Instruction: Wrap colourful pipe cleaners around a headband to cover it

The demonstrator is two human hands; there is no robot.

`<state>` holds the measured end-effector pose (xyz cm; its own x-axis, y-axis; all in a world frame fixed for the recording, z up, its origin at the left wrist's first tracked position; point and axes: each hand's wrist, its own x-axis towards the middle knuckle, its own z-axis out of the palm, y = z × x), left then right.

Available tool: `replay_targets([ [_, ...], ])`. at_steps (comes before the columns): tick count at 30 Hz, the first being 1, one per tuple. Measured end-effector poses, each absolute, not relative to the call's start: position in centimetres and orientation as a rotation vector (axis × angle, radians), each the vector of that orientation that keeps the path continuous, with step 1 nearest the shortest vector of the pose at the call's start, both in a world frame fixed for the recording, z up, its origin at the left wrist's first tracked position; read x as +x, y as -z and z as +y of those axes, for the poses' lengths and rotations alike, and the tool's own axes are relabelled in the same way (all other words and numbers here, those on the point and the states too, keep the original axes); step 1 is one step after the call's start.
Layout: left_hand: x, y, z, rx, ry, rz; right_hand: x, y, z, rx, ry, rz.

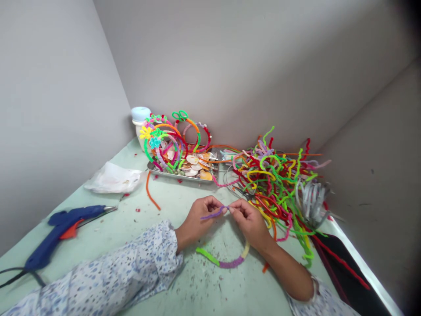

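Note:
My left hand and my right hand meet over the middle of the table, thumbs and fingertips pinched together. Between them is a short purple pipe cleaner, its free end pointing left across my left hand. Below my right hand curves a headband wrapped in green, purple and cream sections. Its upper end passes behind my right hand, so I cannot tell whether it joins the purple piece.
A blue glue gun lies at left near a plastic bag. Behind, decorated headbands stand in a metal tray of shells, beside a lidded bottle. Tangled pipe cleaners and grey bands fill the right; scissors lie among them.

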<state>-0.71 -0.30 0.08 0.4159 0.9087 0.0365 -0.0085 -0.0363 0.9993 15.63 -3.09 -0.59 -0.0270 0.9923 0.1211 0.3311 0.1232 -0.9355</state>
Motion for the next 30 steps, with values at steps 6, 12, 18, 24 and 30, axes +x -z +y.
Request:
replay_targets([
  [6,-0.6,-0.4,-0.4,1.296,-0.895,0.924,15.6,0.5,-3.2,-1.322,-0.929,-1.537],
  [12,-0.4,-1.4,-0.2,1.277,-0.857,0.994,15.5,0.6,-3.4,-1.321,-0.887,-1.559],
  [18,-0.4,-1.3,0.0,1.27,-0.818,1.004,15.5,0.5,-3.5,-1.33,-0.884,-1.559],
  [24,-0.4,-1.2,0.0,1.338,-0.841,1.001,15.5,0.6,-3.3,-1.337,-0.881,-1.548],
  [30,-0.5,-1.1,0.1,1.362,-0.827,1.004,15.5,0.6,-3.4,-1.326,-0.88,-1.554],
])
